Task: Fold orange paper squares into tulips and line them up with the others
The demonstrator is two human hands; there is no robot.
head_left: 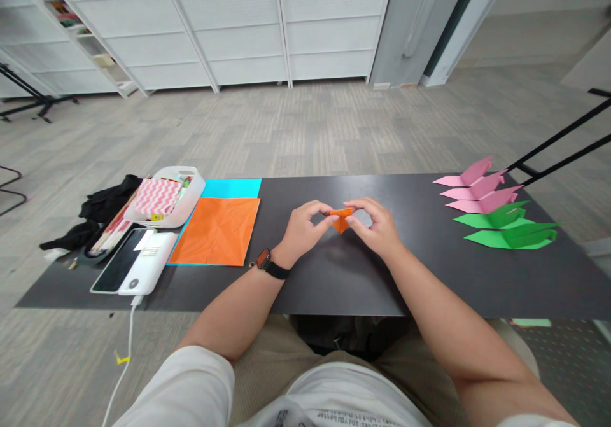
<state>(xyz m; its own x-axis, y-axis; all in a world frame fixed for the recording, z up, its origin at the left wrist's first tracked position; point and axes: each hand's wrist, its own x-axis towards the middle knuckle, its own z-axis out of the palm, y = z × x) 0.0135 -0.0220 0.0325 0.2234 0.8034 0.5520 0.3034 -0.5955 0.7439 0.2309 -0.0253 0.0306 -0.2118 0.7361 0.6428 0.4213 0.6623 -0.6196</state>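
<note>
Between my two hands is a small folded piece of orange paper [341, 219], its point turned down toward me. My left hand [308, 228] pinches its left side between thumb and fingers. On the other side, my right hand [375, 224] grips the right edge in the same way. Both hands are low over the dark table [344, 280]. To the left lies a stack of flat orange paper [217, 233], with blue paper [233, 188] showing beneath it.
Folded pink paper birds [477, 188] and green ones [510, 233] line the table's right end. At the left are a white basket [191, 195] of supplies, a phone [119, 261], a white power bank [147, 265] with a cable, and black cloth [109, 198].
</note>
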